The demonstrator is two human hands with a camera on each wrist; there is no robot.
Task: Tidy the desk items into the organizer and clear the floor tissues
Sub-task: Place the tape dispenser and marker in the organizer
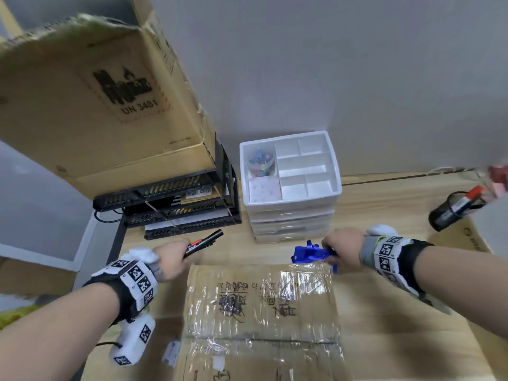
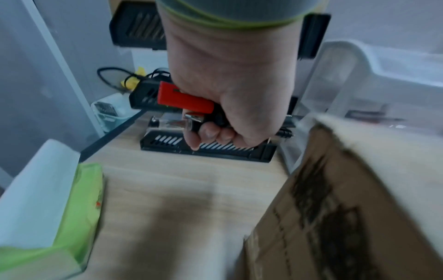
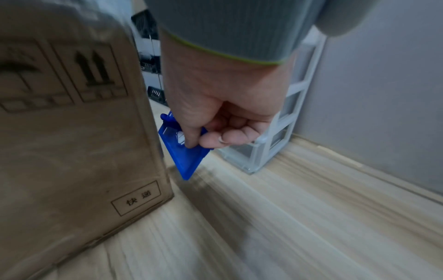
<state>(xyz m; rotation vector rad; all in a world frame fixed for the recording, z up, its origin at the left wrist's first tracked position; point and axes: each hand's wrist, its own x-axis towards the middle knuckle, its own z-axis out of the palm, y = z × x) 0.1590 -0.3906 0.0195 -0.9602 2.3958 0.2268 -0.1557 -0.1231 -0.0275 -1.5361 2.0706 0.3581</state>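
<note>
My left hand (image 1: 171,258) (image 2: 215,130) grips a black marker (image 1: 204,242) with a red label (image 2: 184,100), lifted above the desk in front of the black paper tray. My right hand (image 1: 339,250) (image 3: 208,140) pinches a flat blue plastic piece (image 1: 310,253) (image 3: 184,151) between thumb and finger, just in front of the white organizer (image 1: 291,210) (image 3: 278,136). The organizer's top tray is divided into compartments; the far-left one holds colourful clips (image 1: 261,162), the near-left one a pale notepad (image 1: 265,189).
A taped cardboard box (image 1: 261,306) (image 3: 72,123) sits between my arms. A black stacked paper tray (image 1: 176,207) (image 2: 208,147) carries a large cardboard box (image 1: 96,100). A black pen cup (image 1: 450,209) stands at right. A green tissue pack (image 2: 48,208) lies at the desk's left edge.
</note>
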